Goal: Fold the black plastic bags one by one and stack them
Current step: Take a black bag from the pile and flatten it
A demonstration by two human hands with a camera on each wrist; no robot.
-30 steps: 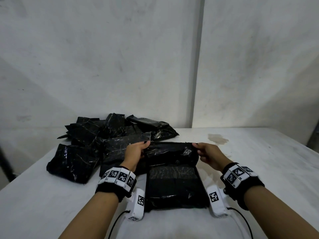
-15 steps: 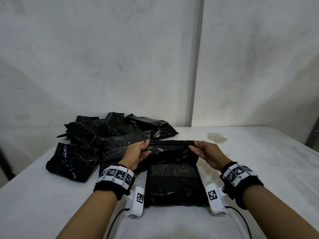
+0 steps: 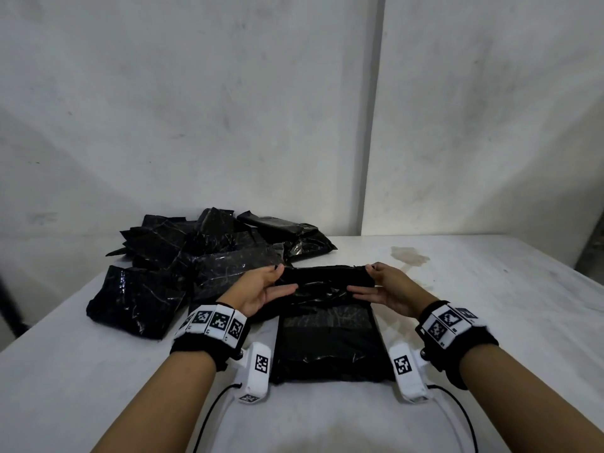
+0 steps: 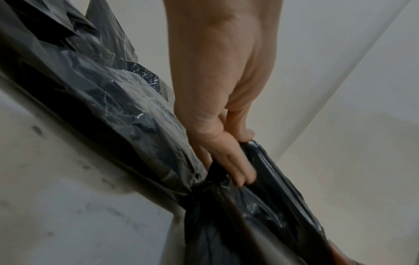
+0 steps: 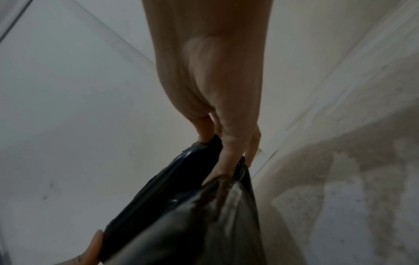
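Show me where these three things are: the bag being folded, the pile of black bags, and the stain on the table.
bag being folded [image 3: 327, 341], head view, on its flat near half.
pile of black bags [image 3: 209, 256], head view, on a middle bag.
stain [image 3: 408, 255], head view, on its centre.

The bag is thin black plastic, glossy and crinkled, catching light along its creases. The heap of bags left of the left grip shows the same wrinkled sheen. The counter is white, matt, scuffed and stained.
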